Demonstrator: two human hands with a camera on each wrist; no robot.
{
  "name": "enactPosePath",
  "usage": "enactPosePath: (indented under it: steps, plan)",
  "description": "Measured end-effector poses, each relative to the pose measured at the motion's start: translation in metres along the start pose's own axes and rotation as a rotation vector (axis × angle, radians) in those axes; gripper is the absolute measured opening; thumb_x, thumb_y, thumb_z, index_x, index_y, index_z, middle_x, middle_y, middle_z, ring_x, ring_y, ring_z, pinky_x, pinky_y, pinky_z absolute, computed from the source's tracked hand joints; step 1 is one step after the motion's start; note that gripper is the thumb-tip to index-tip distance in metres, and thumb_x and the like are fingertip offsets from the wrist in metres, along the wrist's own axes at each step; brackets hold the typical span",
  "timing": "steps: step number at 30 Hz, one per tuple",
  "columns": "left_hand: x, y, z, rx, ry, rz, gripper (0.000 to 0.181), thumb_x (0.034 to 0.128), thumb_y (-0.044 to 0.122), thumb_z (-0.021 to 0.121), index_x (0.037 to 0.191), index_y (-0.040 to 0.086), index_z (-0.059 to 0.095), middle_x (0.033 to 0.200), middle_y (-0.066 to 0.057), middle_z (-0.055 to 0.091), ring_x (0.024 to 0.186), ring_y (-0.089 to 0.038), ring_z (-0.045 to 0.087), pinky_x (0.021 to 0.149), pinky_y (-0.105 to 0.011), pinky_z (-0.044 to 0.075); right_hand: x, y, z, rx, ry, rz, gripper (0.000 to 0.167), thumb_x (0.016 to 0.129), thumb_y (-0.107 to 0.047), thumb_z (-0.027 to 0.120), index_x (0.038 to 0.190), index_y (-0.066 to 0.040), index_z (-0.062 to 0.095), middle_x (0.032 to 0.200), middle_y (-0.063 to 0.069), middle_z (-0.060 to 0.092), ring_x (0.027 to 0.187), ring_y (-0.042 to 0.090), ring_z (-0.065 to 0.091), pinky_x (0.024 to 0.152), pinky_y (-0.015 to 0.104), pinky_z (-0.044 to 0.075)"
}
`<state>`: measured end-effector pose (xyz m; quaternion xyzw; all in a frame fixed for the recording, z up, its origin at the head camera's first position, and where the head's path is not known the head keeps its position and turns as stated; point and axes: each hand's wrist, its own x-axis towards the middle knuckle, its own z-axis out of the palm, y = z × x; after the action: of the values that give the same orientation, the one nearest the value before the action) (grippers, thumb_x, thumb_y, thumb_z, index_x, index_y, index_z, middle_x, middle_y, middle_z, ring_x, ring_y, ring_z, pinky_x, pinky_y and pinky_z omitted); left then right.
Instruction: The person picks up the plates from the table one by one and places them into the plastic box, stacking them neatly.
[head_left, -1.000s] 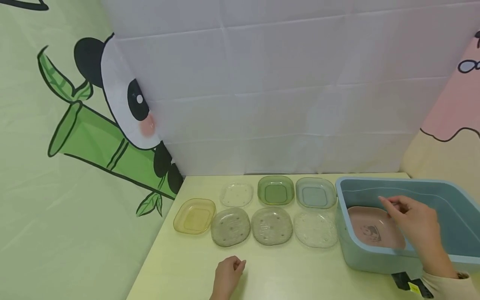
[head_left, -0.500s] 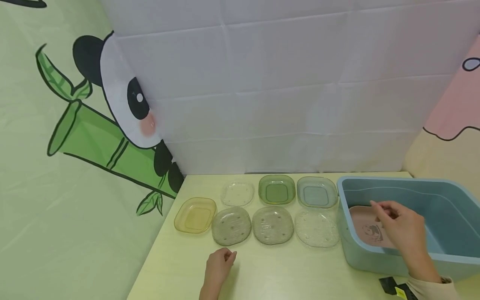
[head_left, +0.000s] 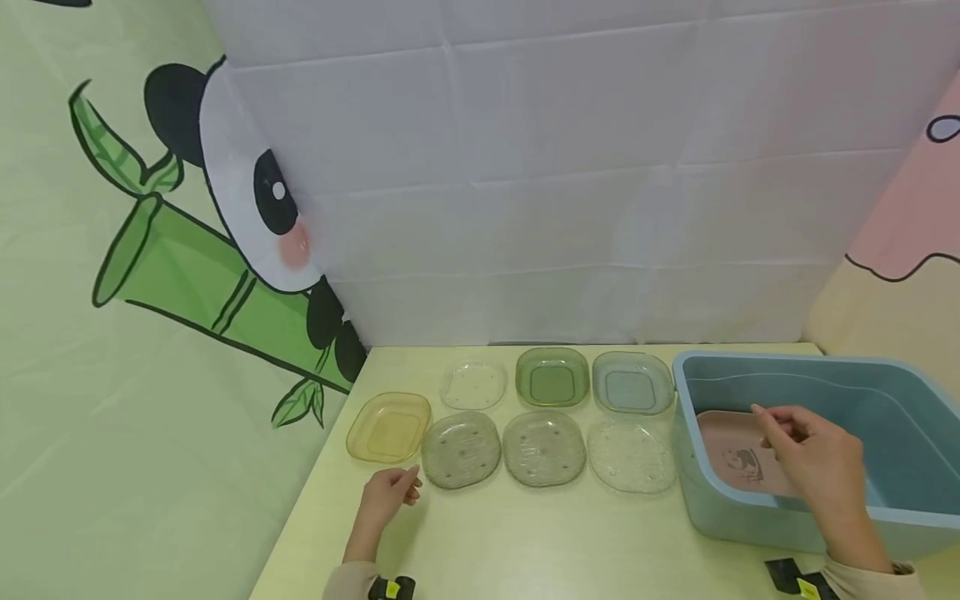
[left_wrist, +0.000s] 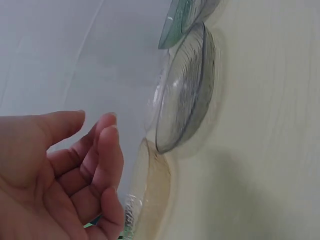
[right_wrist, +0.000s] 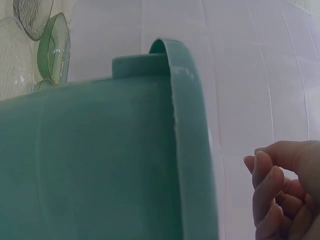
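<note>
Clock directions: head view, 12 o'clock toward the white backdrop (head_left: 570, 183).

Left hand (head_left: 386, 493): fingers loosely bent, thumb apart from the fingertips, nothing gripped. My hand is over the pale yellow table (head_left: 570, 533). The amber plate (head_left: 388, 427) lies near it at 12 o'clock; the nearer grey plate (head_left: 461, 450) lies at 2 o'clock. A second grey plate (head_left: 543, 448) and a large clear plate (head_left: 632, 456) continue that row toward 3 o'clock.

Right hand (head_left: 817, 454): fingers loosely curled, thumb near the index finger, nothing gripped. In the head view my hand overlaps the opening of the blue bin (head_left: 900, 425). The pink tray (head_left: 731, 446), printed with a panda, lies inside the bin at 9 o'clock from this hand, which partly covers it.

Back row, between the amber plate and the bin: a small clear plate (head_left: 473, 385), a green plate (head_left: 552, 377) and a bluish plate (head_left: 633, 383), at 11, 12 and 12 o'clock respectively from the second grey plate.
</note>
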<state>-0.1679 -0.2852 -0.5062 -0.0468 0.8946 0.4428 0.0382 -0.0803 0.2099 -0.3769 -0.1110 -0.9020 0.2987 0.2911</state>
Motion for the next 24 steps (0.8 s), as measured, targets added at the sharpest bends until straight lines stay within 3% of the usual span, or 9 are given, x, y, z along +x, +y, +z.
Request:
enactPosePath:
  steps: [3, 6, 12, 17, 24]
  plan:
    - [0.016, -0.013, -0.007, -0.103, -0.006, -0.105, 0.045, 0.0976, 0.033, 0.041, 0.081, -0.001, 0.066, 0.060, 0.005, 0.060, 0.054, -0.007, 0.057, 0.057, -0.027, 0.042, -0.001, 0.000, 0.000, 0.000, 0.005, 0.012, 0.028, 0.088, -0.029, 0.061, 0.086, -0.003, 0.068, 0.051, -0.033, 0.045, 0.044, -0.008, 0.042, 0.041, 0.022, 0.033]
    - [0.027, -0.022, -0.012, -0.145, 0.016, -0.180, 0.050, 0.0985, 0.036, 0.035, 0.079, 0.001, 0.065, 0.058, 0.007, 0.058, 0.052, -0.006, 0.056, 0.054, -0.027, 0.039, -0.002, 0.000, -0.001, -0.001, 0.009, 0.019, 0.027, 0.088, -0.029, 0.061, 0.085, -0.003, 0.068, 0.051, -0.030, 0.047, 0.044, -0.009, 0.042, 0.042, 0.021, 0.033]
    - [0.042, -0.032, -0.018, -0.089, 0.089, -0.216, 0.053, 0.0978, 0.034, 0.034, 0.080, -0.005, 0.065, 0.055, 0.006, 0.058, 0.048, -0.005, 0.056, 0.058, -0.025, 0.047, -0.001, 0.000, -0.002, 0.006, 0.018, 0.017, 0.027, 0.088, -0.029, 0.061, 0.084, -0.003, 0.068, 0.051, -0.029, 0.049, 0.044, -0.010, 0.043, 0.044, 0.019, 0.033]
    - [0.051, -0.041, -0.019, -0.087, 0.098, -0.277, 0.052, 0.0976, 0.032, 0.033, 0.079, -0.005, 0.065, 0.053, 0.007, 0.058, 0.047, -0.004, 0.055, 0.056, -0.024, 0.044, -0.001, 0.002, -0.005, 0.000, 0.032, 0.011, 0.026, 0.087, -0.028, 0.062, 0.084, -0.003, 0.069, 0.051, -0.035, 0.044, 0.044, -0.010, 0.042, 0.044, 0.018, 0.033]
    - [0.058, -0.050, -0.017, -0.101, 0.101, -0.279, 0.051, 0.0974, 0.030, 0.034, 0.074, -0.002, 0.066, 0.052, 0.007, 0.057, 0.047, -0.004, 0.054, 0.053, -0.020, 0.045, -0.001, 0.003, -0.006, -0.001, 0.033, 0.011, 0.027, 0.087, -0.028, 0.062, 0.084, -0.002, 0.069, 0.051, -0.036, 0.044, 0.044, -0.011, 0.041, 0.043, 0.019, 0.032]
